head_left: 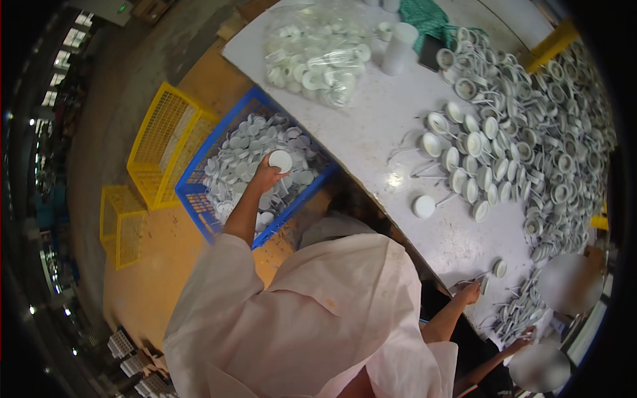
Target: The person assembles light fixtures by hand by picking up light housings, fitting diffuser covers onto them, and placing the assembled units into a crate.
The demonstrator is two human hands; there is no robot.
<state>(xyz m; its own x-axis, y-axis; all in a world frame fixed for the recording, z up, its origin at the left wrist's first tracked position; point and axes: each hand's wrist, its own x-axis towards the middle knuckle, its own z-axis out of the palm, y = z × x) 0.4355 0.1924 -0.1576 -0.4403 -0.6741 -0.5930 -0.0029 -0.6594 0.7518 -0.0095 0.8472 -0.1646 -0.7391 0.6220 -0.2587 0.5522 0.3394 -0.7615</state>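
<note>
My left hand [264,178] reaches out over a blue crate [192,192] filled with several white round discs. It holds one white disc [280,160] up at its fingertips. My right hand [470,292] lies at the near edge of the white table [385,119], beside a small white cap [499,268] and some thin wired parts. I cannot make out whether its fingers grip anything. My white coat [318,312] fills the lower middle of the view.
Several white wired caps [531,132] are heaped on the table's right side. A clear bag of white rings [318,53] and a white cup [400,48] stand at the back. Yellow crates [166,142] sit on the floor at left. Another person's hand [524,337] works at lower right.
</note>
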